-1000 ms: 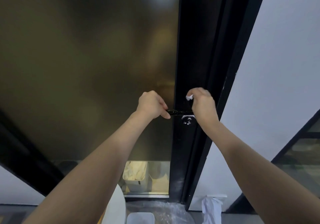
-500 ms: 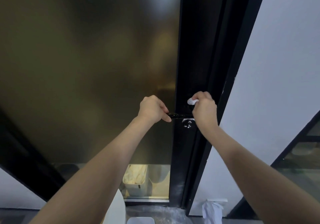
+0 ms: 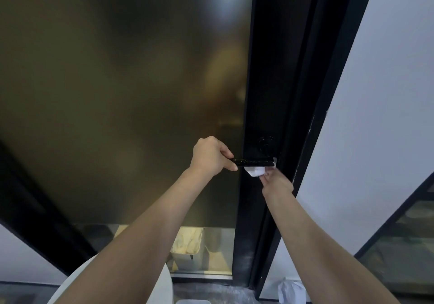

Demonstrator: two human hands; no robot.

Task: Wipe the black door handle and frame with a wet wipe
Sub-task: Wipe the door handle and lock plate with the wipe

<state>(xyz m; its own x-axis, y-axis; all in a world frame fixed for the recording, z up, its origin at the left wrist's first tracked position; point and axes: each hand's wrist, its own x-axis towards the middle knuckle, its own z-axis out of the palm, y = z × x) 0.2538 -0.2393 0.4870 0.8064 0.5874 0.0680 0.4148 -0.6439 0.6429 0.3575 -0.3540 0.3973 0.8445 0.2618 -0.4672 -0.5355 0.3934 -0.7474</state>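
**Wiping underside of handle**

Left hand (image 3: 211, 156) clamped on the free end of the door handle (image 3: 253, 162), steadying it. Right hand (image 3: 277, 182) pinches the wet wipe (image 3: 256, 171) beneath the handle. Suggest firm full-length strokes, then the frame (image 3: 293, 92).

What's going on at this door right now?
A person is cleaning a black door handle on a frosted-glass door. The left hand grips the free end of the lever, apparently steadying it. The right hand pinches a bunched white wet wipe and presses it against the underside of the handle near its pivot. The black door frame beside it is not being wiped at this moment.
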